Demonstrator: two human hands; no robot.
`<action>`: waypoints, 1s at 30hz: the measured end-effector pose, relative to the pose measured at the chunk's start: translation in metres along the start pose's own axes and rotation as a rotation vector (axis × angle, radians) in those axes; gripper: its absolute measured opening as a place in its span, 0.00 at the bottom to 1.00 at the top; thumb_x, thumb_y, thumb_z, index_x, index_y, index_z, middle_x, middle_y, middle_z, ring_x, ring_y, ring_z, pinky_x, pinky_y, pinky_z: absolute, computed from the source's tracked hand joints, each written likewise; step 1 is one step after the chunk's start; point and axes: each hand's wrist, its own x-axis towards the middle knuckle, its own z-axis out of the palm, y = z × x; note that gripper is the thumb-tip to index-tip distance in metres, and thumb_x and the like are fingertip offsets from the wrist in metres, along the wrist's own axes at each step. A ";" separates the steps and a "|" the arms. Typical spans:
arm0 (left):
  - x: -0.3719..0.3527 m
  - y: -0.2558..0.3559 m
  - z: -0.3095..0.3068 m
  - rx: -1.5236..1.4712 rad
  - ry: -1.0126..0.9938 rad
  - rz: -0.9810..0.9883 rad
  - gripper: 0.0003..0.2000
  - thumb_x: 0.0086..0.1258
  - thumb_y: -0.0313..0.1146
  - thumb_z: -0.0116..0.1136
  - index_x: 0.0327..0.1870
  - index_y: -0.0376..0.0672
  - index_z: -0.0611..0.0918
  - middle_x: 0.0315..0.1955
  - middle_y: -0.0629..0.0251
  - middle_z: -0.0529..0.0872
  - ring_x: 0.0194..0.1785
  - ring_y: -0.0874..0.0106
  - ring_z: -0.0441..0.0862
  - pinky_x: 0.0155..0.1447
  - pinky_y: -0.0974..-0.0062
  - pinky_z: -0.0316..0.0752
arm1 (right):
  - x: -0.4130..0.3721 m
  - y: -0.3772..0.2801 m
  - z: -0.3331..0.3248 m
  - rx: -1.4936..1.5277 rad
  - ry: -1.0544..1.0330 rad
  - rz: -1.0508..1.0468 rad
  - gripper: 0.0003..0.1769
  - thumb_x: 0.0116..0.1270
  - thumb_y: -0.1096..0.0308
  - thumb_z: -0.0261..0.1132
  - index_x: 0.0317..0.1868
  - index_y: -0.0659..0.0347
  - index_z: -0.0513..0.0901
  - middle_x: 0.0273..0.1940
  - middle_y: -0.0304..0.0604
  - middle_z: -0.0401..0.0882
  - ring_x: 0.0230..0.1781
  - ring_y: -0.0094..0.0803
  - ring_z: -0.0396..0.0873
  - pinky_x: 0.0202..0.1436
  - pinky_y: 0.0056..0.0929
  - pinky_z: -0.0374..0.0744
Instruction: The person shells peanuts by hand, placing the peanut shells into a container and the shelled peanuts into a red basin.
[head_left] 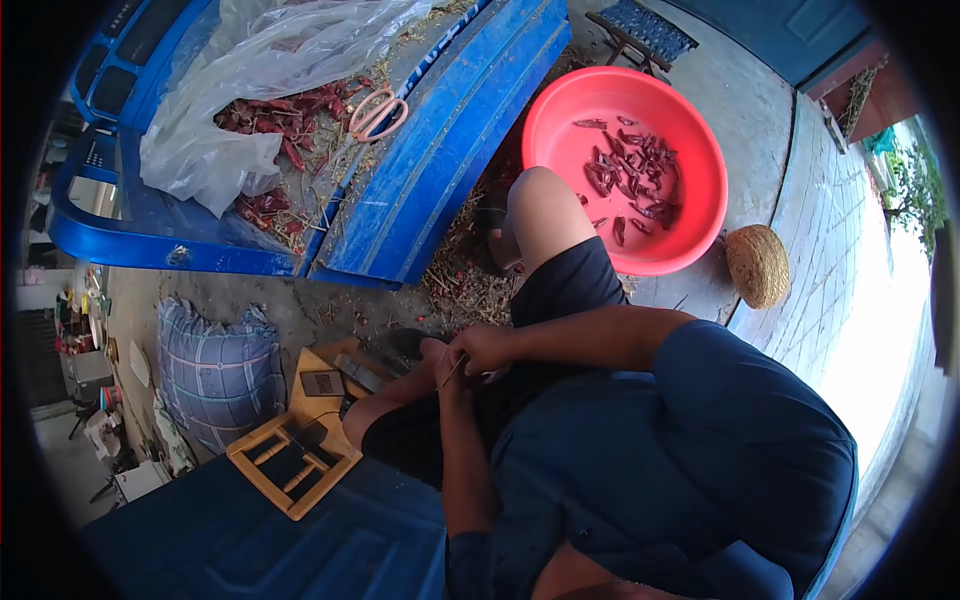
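Note:
In the head view, my left hand (448, 362) and my right hand (484, 346) meet close together above my lap. The fingers of both are curled. A thin brownish sliver (455, 371) shows between them, too small to name, and I cannot make out which hand grips it. Beyond my right knee stands a red plastic basin (540, 125) with dark dried chilies (640, 165) scattered over its bottom. More dried red chilies (285, 118) lie with stalks in the blue cart bed (400, 190), partly under clear plastic sheeting (215, 150). Pink-handled scissors (378, 115) rest beside them.
A plaid cushion or stuffed sack (220, 370) and a small wooden chair (295, 450) with a dark flat box (322, 383) are at my left. A woven straw seat (757, 266) is right of the basin. Stalks and debris (470, 270) litter the floor. A folding stool (645, 35) stands behind.

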 end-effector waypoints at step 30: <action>0.002 0.001 -0.003 -0.371 -0.097 -0.304 0.05 0.72 0.36 0.49 0.41 0.50 0.77 0.25 0.75 0.76 0.23 0.79 0.73 0.24 0.80 0.64 | 0.038 0.013 0.006 0.391 0.372 0.366 0.16 0.59 0.63 0.77 0.42 0.63 0.86 0.36 0.43 0.87 0.35 0.28 0.86 0.39 0.33 0.84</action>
